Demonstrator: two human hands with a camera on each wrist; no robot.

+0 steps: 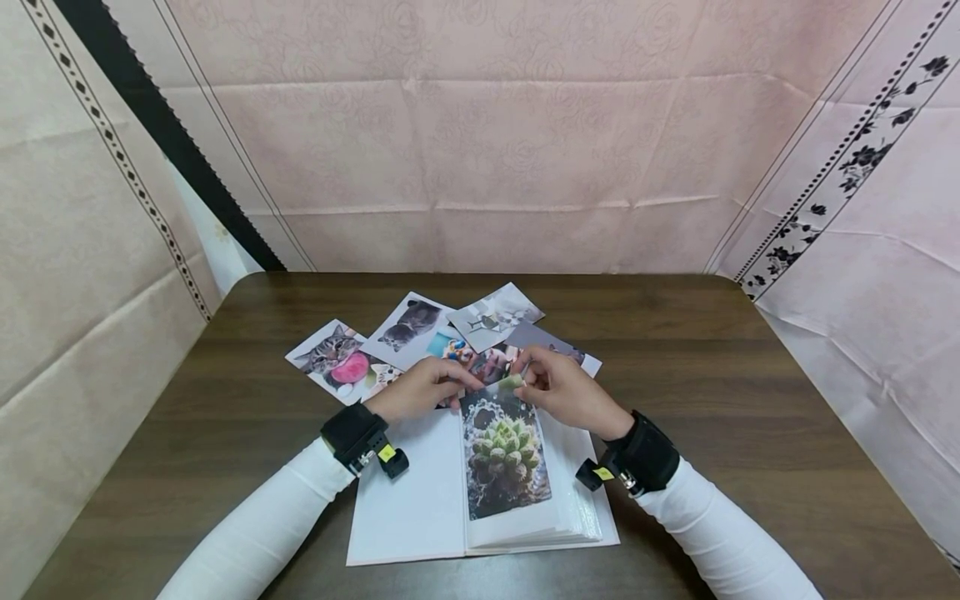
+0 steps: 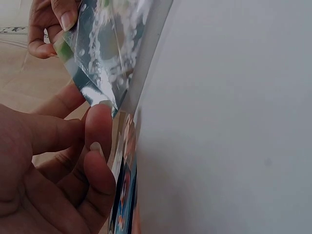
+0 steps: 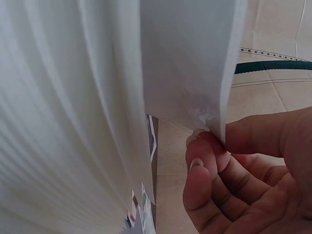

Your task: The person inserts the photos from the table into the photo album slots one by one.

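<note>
An open photo album [image 1: 420, 500] lies on the table, its right page holding a succulent photo [image 1: 506, 454] in a clear sleeve. My left hand [image 1: 427, 387] is at the top left corner of that photo, pinching its edge between thumb and fingertip. In the left wrist view, a narrow strip of the photo [image 2: 78, 73] sticks out past the shiny, creased film. My right hand [image 1: 566, 392] pinches the top right corner of the album page [image 3: 185, 73], beside a green bit of the photo. The page's white back faces the right wrist camera.
Several loose photos lie fanned out behind the album, among them a cat with a pink object [image 1: 337, 358], a dark grey animal [image 1: 408, 323] and a pale print [image 1: 497, 317]. More album pages [image 3: 63, 107] are stacked beneath. The brown table [image 1: 712, 375] meets a pale cloth backdrop [image 1: 525, 167].
</note>
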